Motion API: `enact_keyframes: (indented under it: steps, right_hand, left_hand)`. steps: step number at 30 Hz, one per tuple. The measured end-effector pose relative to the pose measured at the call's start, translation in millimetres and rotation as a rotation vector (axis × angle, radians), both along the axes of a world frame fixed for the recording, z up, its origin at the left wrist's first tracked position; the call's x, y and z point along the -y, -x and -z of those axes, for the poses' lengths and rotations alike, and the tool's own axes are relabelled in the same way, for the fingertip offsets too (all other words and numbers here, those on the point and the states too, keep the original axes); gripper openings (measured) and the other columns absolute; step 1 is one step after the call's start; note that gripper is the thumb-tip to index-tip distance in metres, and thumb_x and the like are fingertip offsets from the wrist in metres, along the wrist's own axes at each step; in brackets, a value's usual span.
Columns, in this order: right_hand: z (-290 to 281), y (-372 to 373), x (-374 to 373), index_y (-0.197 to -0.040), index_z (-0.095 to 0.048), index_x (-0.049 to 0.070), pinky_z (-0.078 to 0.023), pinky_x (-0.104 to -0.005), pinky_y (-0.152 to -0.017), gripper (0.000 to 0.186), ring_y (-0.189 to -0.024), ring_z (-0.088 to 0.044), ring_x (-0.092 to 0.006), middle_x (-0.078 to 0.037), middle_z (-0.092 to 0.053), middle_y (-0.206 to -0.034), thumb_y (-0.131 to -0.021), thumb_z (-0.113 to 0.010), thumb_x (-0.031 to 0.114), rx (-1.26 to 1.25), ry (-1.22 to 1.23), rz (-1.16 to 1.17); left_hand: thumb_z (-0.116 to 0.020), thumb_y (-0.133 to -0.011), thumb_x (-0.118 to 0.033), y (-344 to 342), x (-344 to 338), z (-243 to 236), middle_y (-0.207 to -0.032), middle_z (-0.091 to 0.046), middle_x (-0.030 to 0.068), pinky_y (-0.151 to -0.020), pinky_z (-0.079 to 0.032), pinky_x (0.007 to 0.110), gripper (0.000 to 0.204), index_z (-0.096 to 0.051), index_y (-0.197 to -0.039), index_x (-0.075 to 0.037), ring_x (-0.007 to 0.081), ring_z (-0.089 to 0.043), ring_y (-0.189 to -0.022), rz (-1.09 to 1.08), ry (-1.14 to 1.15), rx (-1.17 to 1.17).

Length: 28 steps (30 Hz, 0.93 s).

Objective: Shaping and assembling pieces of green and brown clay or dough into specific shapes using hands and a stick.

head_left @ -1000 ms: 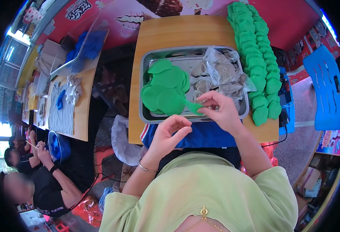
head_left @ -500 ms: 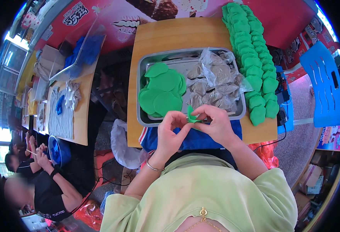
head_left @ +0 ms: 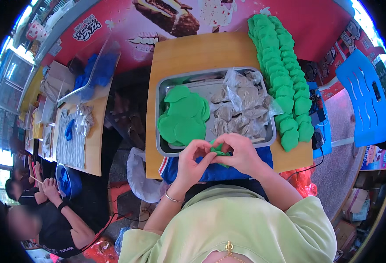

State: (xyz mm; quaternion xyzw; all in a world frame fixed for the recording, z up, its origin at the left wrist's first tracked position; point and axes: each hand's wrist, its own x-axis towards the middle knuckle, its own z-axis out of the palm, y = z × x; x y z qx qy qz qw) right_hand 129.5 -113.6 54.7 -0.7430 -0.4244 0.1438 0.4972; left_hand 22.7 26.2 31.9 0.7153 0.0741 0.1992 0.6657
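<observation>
Above the tray's front edge, my left hand (head_left: 192, 161) and my right hand (head_left: 237, 154) pinch a small folded green disc (head_left: 219, 151) between thumbs and fingertips. Its edges stand up in creases, and the fingers hide part of it. Right behind my hands is a metal tray (head_left: 159, 144). A pile of flat, round green discs (head_left: 188, 115) lies in its left half. Small clear plastic bags with brownish contents (head_left: 245, 103) fill the right half.
Long overlapping rows of green rounded pieces (head_left: 285, 79) run along the right of the wooden table (head_left: 201, 46). A blue plastic chair (head_left: 361, 101) stands at right. At left, a person (head_left: 61, 223) works by a blue bucket (head_left: 68, 182) and another table (head_left: 92, 151).
My hands have kept hold of the green disc, which now looks more creased, its raised flap lower. The table and tray sit slightly lower in view.
</observation>
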Motion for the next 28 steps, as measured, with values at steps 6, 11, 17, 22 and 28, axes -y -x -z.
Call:
enact_keyframes:
  steps: [6, 11, 17, 22, 28]
  right_hand:
    - [-0.9, 0.5, 2.8, -0.092, -0.060, 0.004, -0.038, -0.0178, -0.050, 0.024, -0.057, -0.050, -0.0017, 0.001, -0.059, -0.073, -0.073, -0.074, 0.005, -0.475, -0.026, -0.047]
    - [1.6, 1.4, -1.0, -0.090, -0.061, 0.005, -0.035, -0.0165, -0.050, 0.021, -0.058, -0.045, 0.0002, 0.003, -0.058, -0.074, -0.073, -0.074, 0.006, -0.470, -0.094, 0.026]
    - [3.7, 6.5, -3.0, -0.090, -0.061, 0.005, -0.035, -0.0168, -0.053, 0.016, -0.060, -0.044, -0.0002, 0.004, -0.059, -0.078, -0.076, -0.070, 0.006, -0.378, -0.107, 0.091]
    - [3.8, 7.8, -7.1, -0.092, -0.062, 0.005, -0.039, -0.0198, -0.055, 0.012, -0.068, -0.052, -0.0032, 0.001, -0.061, -0.077, -0.080, -0.065, 0.006, -0.554, -0.160, 0.031]
    - [-1.3, 5.6, -5.9, -0.100, -0.061, 0.007, -0.045, -0.0212, -0.064, 0.020, -0.070, -0.057, -0.0107, -0.003, -0.063, -0.084, -0.081, -0.066, 0.008, -0.129, -0.017, -0.049]
  left_hand:
    - [-0.065, -0.080, 0.005, 2.4, -3.9, -3.4, -0.080, -0.054, 0.0011, -0.064, -0.045, 0.020, 0.021, -0.052, -0.095, -0.001, 0.0053, -0.052, -0.070, 0.020, 0.098, -0.051]
    - [-0.064, -0.080, 0.004, 0.9, -4.2, -6.1, -0.075, -0.055, 0.0023, -0.060, -0.045, 0.020, 0.017, -0.051, -0.090, 0.000, 0.0058, -0.053, -0.066, -0.008, -0.053, -0.104]
    - [-0.064, -0.081, 0.002, -1.6, -0.1, -11.7, -0.074, -0.056, 0.0024, -0.058, -0.046, 0.020, 0.016, -0.051, -0.090, 0.000, 0.0070, -0.056, -0.064, -0.050, -0.137, -0.089]
    - [-0.064, -0.083, 0.001, 2.7, 1.6, -20.3, -0.078, -0.055, 0.0003, -0.058, -0.045, 0.018, 0.016, -0.050, -0.092, -0.002, 0.0061, -0.054, -0.065, -0.021, 0.374, -0.083]
    - [-0.062, -0.083, 0.003, 1.2, 3.5, -19.3, -0.084, -0.055, 0.0001, -0.064, -0.044, 0.017, 0.016, -0.051, -0.093, -0.004, 0.0051, -0.054, -0.071, -0.079, 0.401, 0.026]
